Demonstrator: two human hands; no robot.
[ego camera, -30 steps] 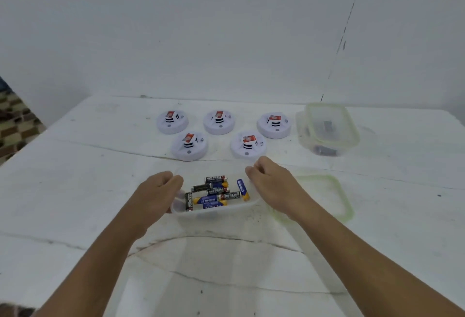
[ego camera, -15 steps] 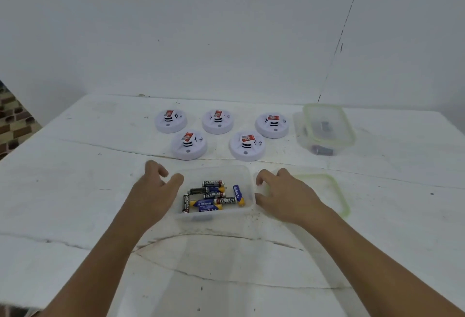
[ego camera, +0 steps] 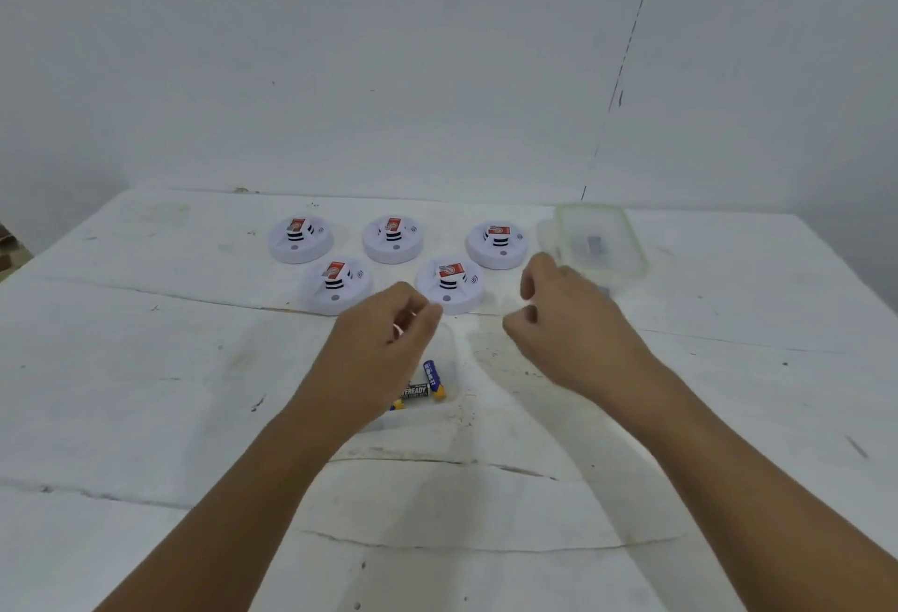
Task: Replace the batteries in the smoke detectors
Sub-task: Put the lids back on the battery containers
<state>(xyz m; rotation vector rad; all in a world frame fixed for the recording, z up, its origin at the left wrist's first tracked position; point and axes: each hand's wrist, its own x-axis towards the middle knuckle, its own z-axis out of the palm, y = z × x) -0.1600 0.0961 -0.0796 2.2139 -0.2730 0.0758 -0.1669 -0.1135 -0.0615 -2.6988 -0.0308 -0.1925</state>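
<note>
white cracked counter (ego camera: 146,392), both hands (ego camera: 486,320) loosely curled and empty above the battery tub (ego camera: 452,368), so i'd grab the nearest smoke detector (ego camera: 449,283) flat, two-handed.

Bright, even light; soft wide-angle picture.

Both hands are off the sides of the clear box (ego camera: 452,368) now and are up above the table. The left hand (ego camera: 384,349) hangs over the box and hides most of the batteries (ego camera: 425,385) in it. The right hand (ego camera: 573,334) is farther out, close to the front right smoke detector (ego camera: 451,283), and covers the green lid.
</note>
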